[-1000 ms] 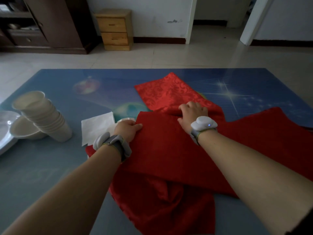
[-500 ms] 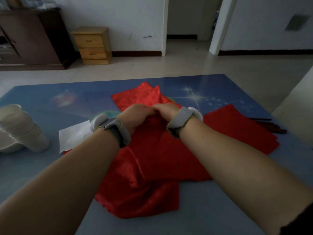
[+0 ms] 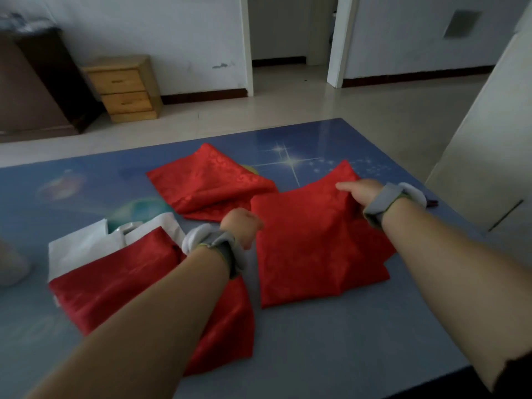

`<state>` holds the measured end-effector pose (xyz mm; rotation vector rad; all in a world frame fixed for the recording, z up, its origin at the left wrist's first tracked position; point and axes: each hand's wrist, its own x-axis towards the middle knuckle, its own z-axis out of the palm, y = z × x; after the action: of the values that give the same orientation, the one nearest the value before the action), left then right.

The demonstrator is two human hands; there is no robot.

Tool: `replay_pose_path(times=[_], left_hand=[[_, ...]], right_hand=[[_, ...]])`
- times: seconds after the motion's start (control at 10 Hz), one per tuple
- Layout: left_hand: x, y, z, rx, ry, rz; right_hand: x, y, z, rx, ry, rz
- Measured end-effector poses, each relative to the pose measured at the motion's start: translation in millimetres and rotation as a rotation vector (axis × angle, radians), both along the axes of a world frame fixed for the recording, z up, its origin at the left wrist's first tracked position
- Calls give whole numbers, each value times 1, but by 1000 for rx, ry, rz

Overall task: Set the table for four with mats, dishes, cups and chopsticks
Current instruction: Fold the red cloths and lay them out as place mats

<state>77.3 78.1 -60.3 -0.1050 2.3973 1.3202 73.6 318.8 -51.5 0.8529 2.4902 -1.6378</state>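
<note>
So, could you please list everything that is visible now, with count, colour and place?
table: one, blue, space print, foreground
red mats: three; far mat at centre, right mat under both hands, near mat under left forearm
white paper: one, left, partly beneath near mat
wooden drawer unit: one, light brown, by far wall
dark cabinet: one, brown, far left
left hand: grip on right mat's left edge
right hand: on right mat's far edge, grip unclear

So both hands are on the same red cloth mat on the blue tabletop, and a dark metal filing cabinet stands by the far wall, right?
Not quite: the head view shows a light wooden two-drawer cabinet, not metal. Both the left hand and right hand do touch the same red cloth mat on the blue tabletop.
</note>
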Motion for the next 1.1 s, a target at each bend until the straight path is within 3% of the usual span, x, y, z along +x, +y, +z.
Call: replay_pose_path(times=[0.2,0.4,0.7,0.8,0.9,1.1], left_hand=[[15,21,-36,-270,-21,51],[9,21,-46,-347,-73,26],[7,8,-54,-363,-109,79],[10,3,-54,-434,-65,1],[11,2,-54,-200,-103,177],[19,6,-62,-13,-44,164]], right_hand=[[24,4,-32,209,-240,87],[20,7,-41,437,-202,82],[18,8,-45,390,-272,66],[18,8,-48,356,-204,87],[19,8,-50,296,-195,100],[18,8,-51,238,-226,81]])
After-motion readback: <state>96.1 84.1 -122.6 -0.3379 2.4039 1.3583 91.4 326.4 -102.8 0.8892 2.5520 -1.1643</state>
